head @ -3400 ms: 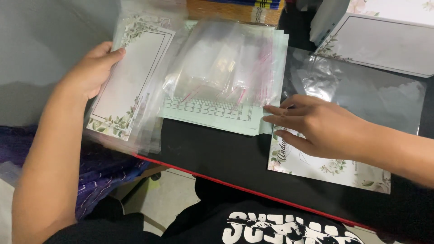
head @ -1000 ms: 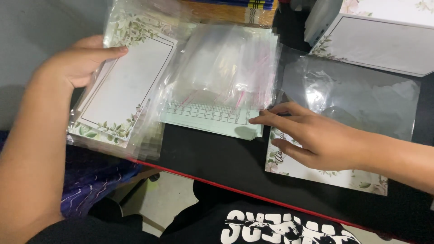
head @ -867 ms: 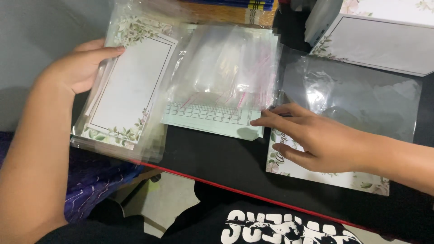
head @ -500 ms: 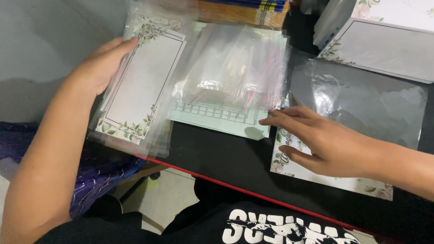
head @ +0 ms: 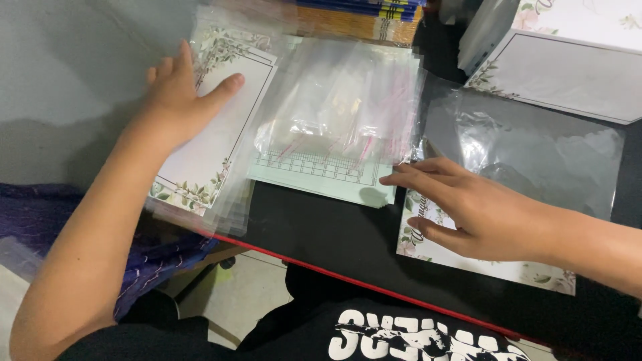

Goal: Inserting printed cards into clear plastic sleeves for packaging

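Flat and spread, left hand (head: pixel 180 100) pressing on the card (head: pixel 214 127) in its clear bag at the table's left edge; half a second back that hand gripped the card's side, so now laid down, not lifted. Right hand (head: pixel 481 214) also loose and spread, pinching nothing, fingertips (head: pixel 394 179) touching the bag pile (head: pixel 348 113) and green sheet (head: pixel 321 180) mid-table, palm over a second card (head: pixel 468 257) near the front edge. Boxes (head: pixel 562 73) at the far right corner, clear bag (head: pixel 535 147) in between, crowding the space.

A black desk (head: pixel 321 234) with a red edge stood by a grey wall (head: pixel 73 60), above a pale tiled floor (head: pixel 247 294).
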